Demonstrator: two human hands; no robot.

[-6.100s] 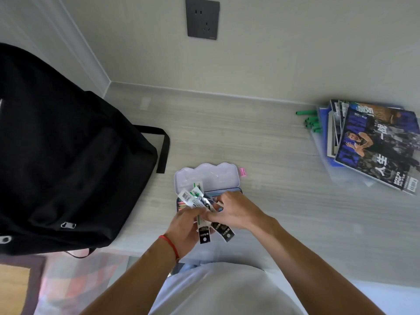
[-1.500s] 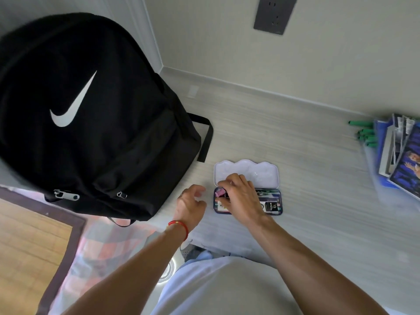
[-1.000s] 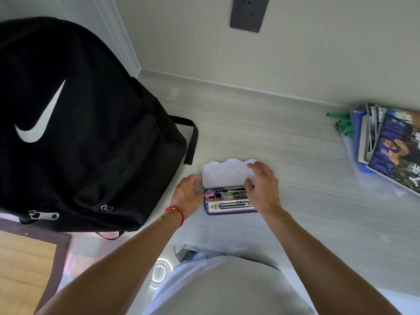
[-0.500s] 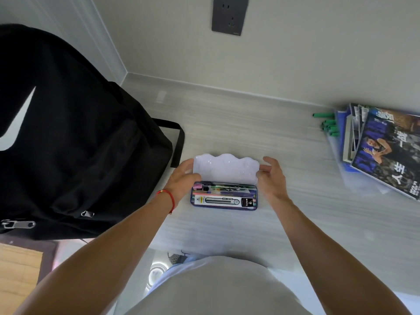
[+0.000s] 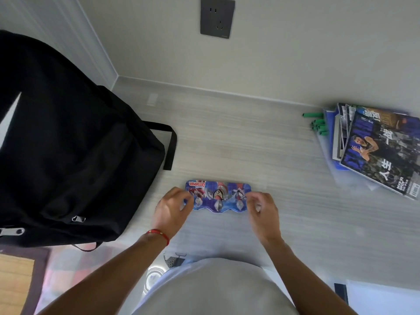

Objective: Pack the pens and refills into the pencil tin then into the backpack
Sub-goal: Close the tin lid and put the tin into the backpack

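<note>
Head view, centre of frame:
Pencil tin: the flat blue metal pencil tin (image 5: 218,195) with cartoon heroes printed on its lid lies closed on the pale wood-grain desk top (image 5: 261,155), its long side running left to right, its wavy edge toward the person.
Left hand: the left hand (image 5: 173,209), a red string bracelet (image 5: 159,233) at its wrist, sits at the tin's left end; its fingers are curled, the fingertips (image 5: 189,197) touching the lid's left edge, thumb below the near edge. Whether they pinch the tin or only press on it cannot be told.
Right hand: the right hand (image 5: 261,210) sits at the tin's right end; its fingers are loosely curled, close together, the tips just at the lid's right corner. Contact is blurred, so a grip cannot be told.
Tin against fingers: the tin lies between the two hands, both ends under or beside fingertips, the middle of the lid bare.
Left of frame: the large black fabric backpack (image 5: 68,144) with a white swoosh stands on the desk, near the tin but apart from it, one strap hanging toward the desk.
Right of frame: a fanned stack of glossy magazines (image 5: 377,151) lies well apart from the tin, green pens (image 5: 317,126) poking out at its upper left.
Top of frame: a dark grey wall socket (image 5: 217,17) sits on the cream wall.
</note>
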